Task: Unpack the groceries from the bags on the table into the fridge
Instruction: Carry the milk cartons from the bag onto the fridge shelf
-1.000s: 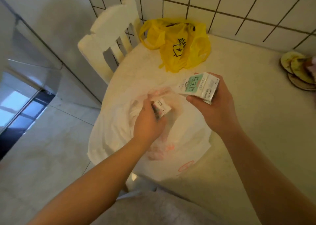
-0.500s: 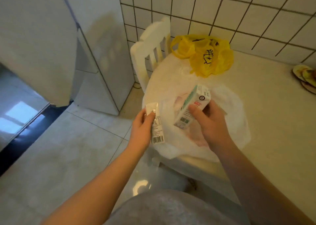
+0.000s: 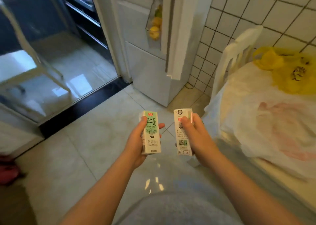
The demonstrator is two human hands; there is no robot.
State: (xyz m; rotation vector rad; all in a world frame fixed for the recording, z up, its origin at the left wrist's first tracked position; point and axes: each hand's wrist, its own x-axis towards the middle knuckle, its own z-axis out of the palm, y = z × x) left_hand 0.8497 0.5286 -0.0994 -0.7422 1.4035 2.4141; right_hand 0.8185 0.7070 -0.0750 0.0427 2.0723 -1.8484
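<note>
My left hand point(image 3: 136, 139) grips a small green-and-white milk carton point(image 3: 152, 134) upright over the floor. My right hand point(image 3: 196, 135) grips a second milk carton point(image 3: 183, 139), its back label facing me. Both are held apart in front of my body. The white fridge point(image 3: 150, 67) stands ahead with its door point(image 3: 172, 29) open; a door shelf point(image 3: 154, 24) holds yellow fruit. To the right, the table point(image 3: 280, 176) carries a white plastic bag point(image 3: 266, 120) and a yellow plastic bag point(image 3: 287, 70).
A white chair point(image 3: 234, 57) stands between the fridge and the table by the tiled wall. A glass sliding door point(image 3: 42, 53) with a dark threshold point(image 3: 82, 105) fills the left. Pale floor tiles point(image 3: 89, 156) lie between me and the fridge.
My view has swung left from the table to the fridge. Both hands have left the white bag, each carrying a milk carton, and now hover over the floor.
</note>
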